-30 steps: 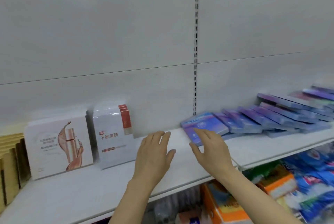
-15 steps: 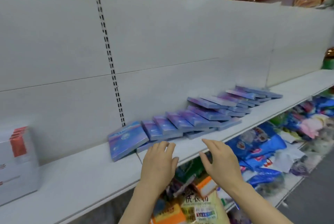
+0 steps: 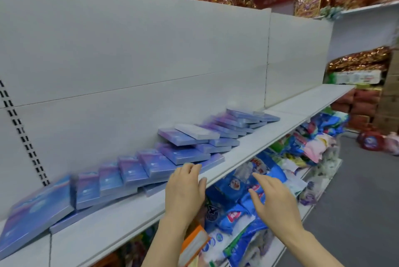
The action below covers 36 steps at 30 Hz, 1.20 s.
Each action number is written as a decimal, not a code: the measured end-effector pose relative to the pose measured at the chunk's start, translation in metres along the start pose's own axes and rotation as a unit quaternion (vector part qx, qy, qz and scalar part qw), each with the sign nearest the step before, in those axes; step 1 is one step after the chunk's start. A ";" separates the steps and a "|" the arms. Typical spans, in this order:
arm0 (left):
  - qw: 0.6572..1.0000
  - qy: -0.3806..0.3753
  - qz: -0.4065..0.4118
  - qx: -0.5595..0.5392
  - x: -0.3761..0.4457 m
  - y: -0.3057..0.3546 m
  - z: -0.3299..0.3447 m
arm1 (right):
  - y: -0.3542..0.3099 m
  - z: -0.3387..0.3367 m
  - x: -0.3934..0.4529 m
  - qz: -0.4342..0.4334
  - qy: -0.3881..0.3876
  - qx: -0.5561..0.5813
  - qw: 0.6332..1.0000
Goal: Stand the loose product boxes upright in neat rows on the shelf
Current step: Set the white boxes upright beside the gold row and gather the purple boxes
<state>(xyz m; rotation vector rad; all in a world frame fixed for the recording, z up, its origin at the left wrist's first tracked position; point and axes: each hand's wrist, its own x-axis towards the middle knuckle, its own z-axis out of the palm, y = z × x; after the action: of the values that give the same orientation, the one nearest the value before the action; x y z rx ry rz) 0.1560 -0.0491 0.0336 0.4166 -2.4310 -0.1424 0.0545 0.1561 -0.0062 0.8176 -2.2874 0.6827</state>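
My left hand (image 3: pixel 185 189) hangs over the front edge of the white metal shelf (image 3: pixel 129 217), fingers straight and together, holding nothing; its fingertips are just beside the nearest of the flat purple-blue cardboard product boxes (image 3: pixel 179 154), and I cannot tell if they already touch it. My right hand (image 3: pixel 276 200) is also spread and empty, but it is out in front of the shelf, above the blue plastic bags (image 3: pixel 235 189) of the lower shelf, so it is farther from the boxes. The boxes lie fallen like dominoes, each leaning on the next, in a long row which runs along the shelf from my near left to the far right. They are ahead and mostly to the left of my left hand. I judge the left hand should start, and the right must come in to help.
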 end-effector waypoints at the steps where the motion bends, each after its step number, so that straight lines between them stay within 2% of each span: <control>1: 1.000 0.003 -0.008 0.004 0.013 0.003 0.005 | 0.009 0.006 0.006 0.003 0.001 -0.002 1.000; 5: 0.999 0.026 -0.032 0.018 0.070 -0.002 0.033 | 0.040 0.032 0.037 0.001 0.004 -0.002 1.000; 7: 0.997 0.021 -0.069 0.011 0.105 -0.007 0.044 | 0.055 0.045 0.056 0.000 0.002 0.004 1.000; 10: 0.986 -0.024 -0.149 0.065 0.160 -0.012 0.057 | 0.083 0.063 0.090 -0.002 -0.001 0.005 1.000; 13: 0.961 -0.084 -0.221 0.145 0.208 -0.022 0.075 | 0.107 0.078 0.125 0.005 0.006 0.010 1.000; 18: 0.900 -0.239 -0.334 0.145 0.252 -0.021 0.109 | 0.142 0.102 0.159 0.002 0.023 0.027 0.999; 22: 0.876 -0.257 -0.367 0.178 0.262 -0.021 0.123 | 0.173 0.128 0.194 -0.012 0.020 0.041 0.999; 27: 0.865 -0.234 -0.407 0.177 0.273 -0.012 0.128 | 0.207 0.160 0.249 -0.034 -0.009 0.070 0.997; 30: 0.858 -0.197 -0.454 0.136 0.281 -0.005 0.128 | 0.230 0.169 0.285 -0.030 -0.013 0.094 0.995; 33: 0.844 -0.108 -0.521 0.060 0.285 -0.001 0.122 | 0.255 0.180 0.328 0.017 -0.047 0.117 0.992; 36: 0.865 0.000 -0.501 0.035 0.275 0.005 0.118 | 0.271 0.196 0.370 0.079 -0.122 0.137 0.980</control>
<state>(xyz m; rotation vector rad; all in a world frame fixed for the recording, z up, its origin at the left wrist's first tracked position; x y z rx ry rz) -0.1205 -0.1363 0.1060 1.6727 -1.9736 -0.4885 -0.4353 0.0756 0.0437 0.8940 -2.5343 1.0369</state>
